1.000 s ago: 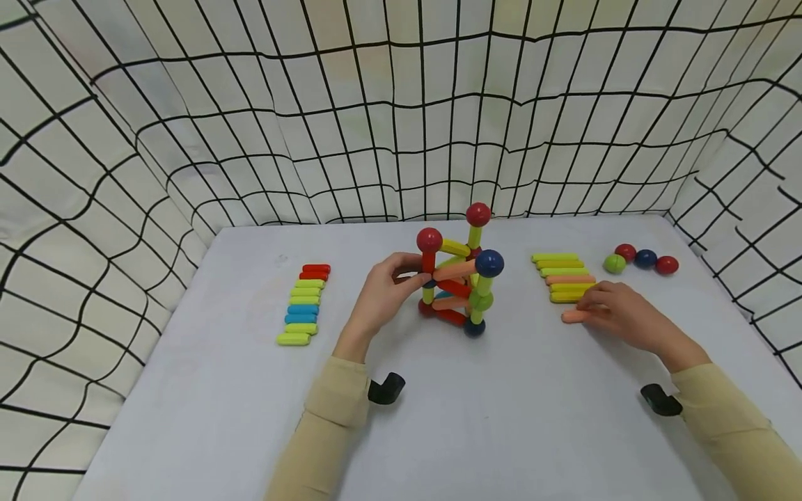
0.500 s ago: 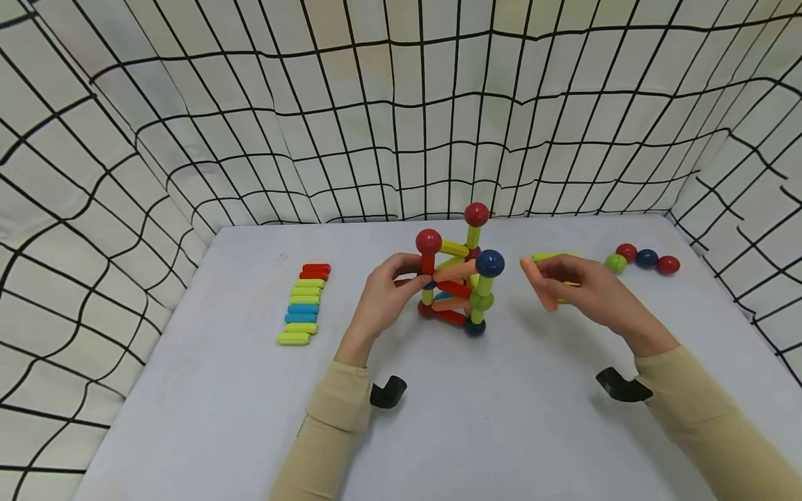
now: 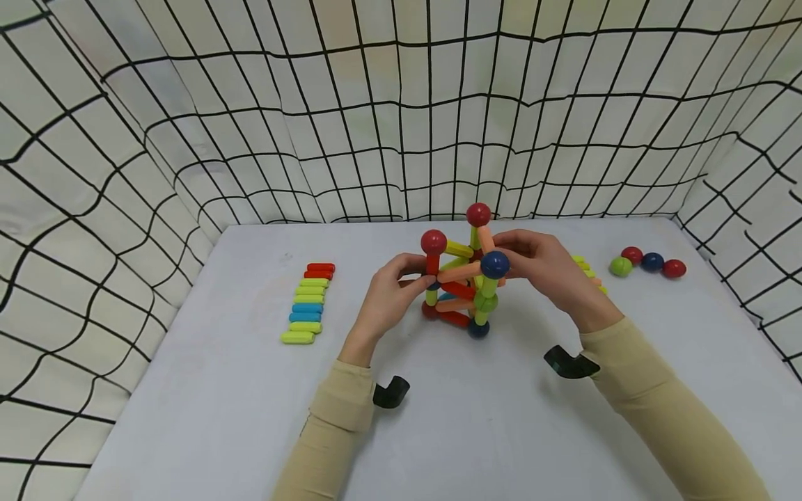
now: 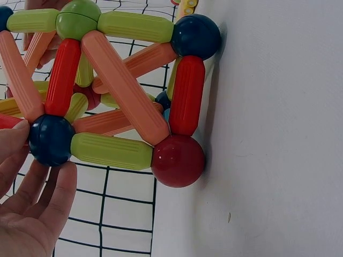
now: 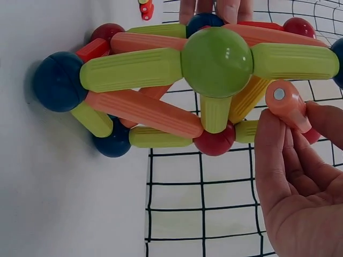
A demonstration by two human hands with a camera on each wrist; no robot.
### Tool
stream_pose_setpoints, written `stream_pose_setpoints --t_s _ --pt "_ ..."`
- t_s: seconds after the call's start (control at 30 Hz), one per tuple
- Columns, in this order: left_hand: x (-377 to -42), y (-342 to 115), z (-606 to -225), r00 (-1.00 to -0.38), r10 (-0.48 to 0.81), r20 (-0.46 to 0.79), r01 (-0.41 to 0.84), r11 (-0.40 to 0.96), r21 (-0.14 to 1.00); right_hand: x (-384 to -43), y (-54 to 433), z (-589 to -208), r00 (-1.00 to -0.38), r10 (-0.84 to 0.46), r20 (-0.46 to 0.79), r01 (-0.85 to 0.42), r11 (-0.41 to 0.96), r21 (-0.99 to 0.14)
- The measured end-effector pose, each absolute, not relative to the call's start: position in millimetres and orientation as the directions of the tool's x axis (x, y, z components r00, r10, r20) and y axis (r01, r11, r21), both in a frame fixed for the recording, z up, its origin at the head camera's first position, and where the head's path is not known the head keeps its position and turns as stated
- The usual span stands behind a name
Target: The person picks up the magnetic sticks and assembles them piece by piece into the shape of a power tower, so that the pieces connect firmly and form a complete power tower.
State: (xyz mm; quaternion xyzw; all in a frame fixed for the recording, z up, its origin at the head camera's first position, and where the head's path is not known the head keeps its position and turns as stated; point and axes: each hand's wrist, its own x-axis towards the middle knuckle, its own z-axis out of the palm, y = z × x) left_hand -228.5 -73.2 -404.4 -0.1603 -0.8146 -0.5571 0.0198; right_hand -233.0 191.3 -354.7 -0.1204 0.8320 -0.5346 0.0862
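A tower of coloured rods and balls stands upright mid-table, with a red ball (image 3: 434, 242) topping its left post and a dark blue ball (image 3: 495, 264) its near right post. My left hand (image 3: 395, 296) pinches a middle joint, a dark blue ball (image 4: 51, 140), between thumb and fingers. At the tower's right side my right hand (image 3: 541, 268) pinches an orange rod (image 5: 286, 104), whose metal-tipped end faces the right wrist camera. In the head view the orange rod (image 3: 486, 239) slants just below the far red ball (image 3: 479, 214); whether it touches that ball I cannot tell.
A column of short rods (image 3: 307, 307), red, blue and lime, lies on the left of the white table (image 3: 438, 417). More rods (image 3: 583, 264) lie partly behind my right hand. Several loose balls (image 3: 652, 262) sit at the far right. Black-gridded white cloth (image 3: 351, 125) surrounds the table.
My right hand has picked up the orange rod from the right of the table, turned it and carried it left to the tower. The left hand has kept its hold.
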Motion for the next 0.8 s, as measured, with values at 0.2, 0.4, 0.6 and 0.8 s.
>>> stream_pose_setpoints --t_s 0.2,0.4,0.6,0.8 --pt "-230 -73 -405 -0.947 0.239 0.215 0.288 0.334 0.898 -236 191 -359 -0.949 -0.311 -0.050 -0.076 0.378 -0.923" --pt "-231 -73 -406 -0.948 0.236 0.213 0.285 0.334 0.898 -237 189 -364 -0.947 -0.313 -0.067 -0.052 0.356 -0.933" --pt "-230 -73 -405 -0.948 0.237 0.214 0.286 0.333 0.898 -237 188 -367 -0.946 -0.318 -0.065 -0.055 0.355 -0.933" --pt "-226 -72 -401 -0.964 0.216 0.153 0.228 0.385 0.894 -241 194 -368 -0.943 -0.331 -0.045 -0.078 0.349 -0.934"
